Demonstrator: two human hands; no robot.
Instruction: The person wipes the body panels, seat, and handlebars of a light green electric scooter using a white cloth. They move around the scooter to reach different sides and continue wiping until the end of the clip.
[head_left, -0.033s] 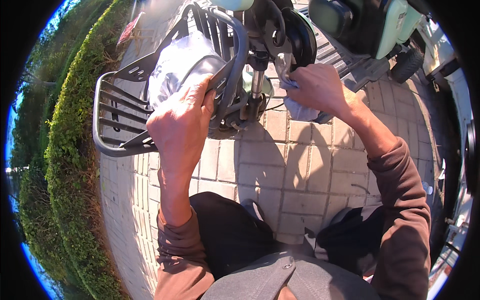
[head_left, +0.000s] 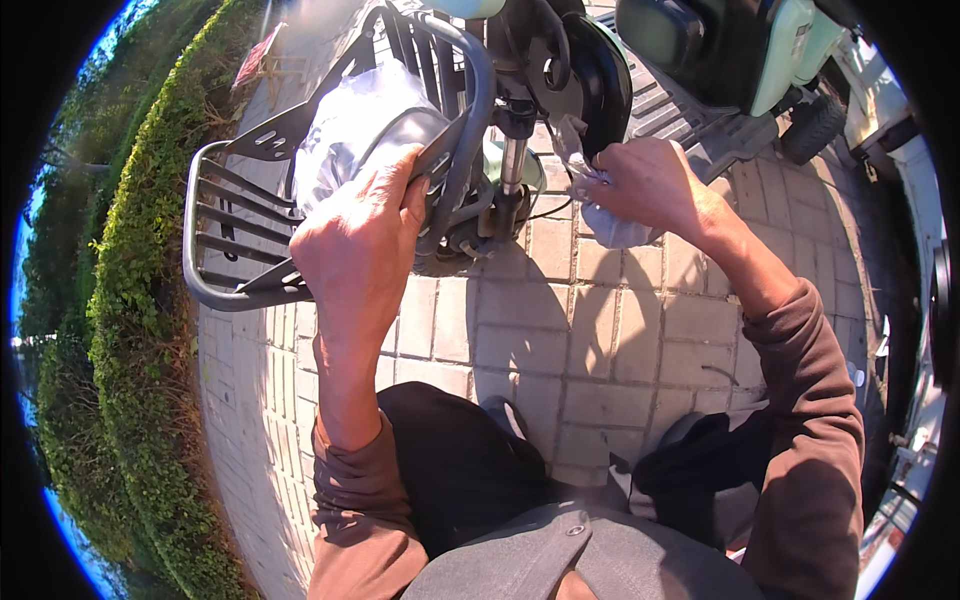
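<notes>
My left hand [head_left: 355, 240] is closed round the near rim of a dark grey slatted basket [head_left: 250, 298], fixed at the front of a scooter. Inside the basket lies a clear and whitish plastic bag [head_left: 345, 120], its contents not distinguishable. In my right hand [head_left: 652, 185] is a crumpled light grey rag [head_left: 612, 228]; part of it hangs below the fist and a twisted end sticks up past the fingers. That hand is beside the scooter's black front section [head_left: 600, 90], right of the metal fork tube [head_left: 515, 165].
The scooter's ribbed footboard [head_left: 655, 105] and pale green body [head_left: 785, 65] extend to the upper right, with a black wheel [head_left: 815, 128]. A trimmed hedge [head_left: 130, 330] borders the paving [head_left: 520, 350] on the left. A clear plastic bottle [head_left: 855, 375] lies at the right.
My right hand has moved slightly right and down with the rag, away from the black front section. My left hand stays on the basket rim, barely shifted.
</notes>
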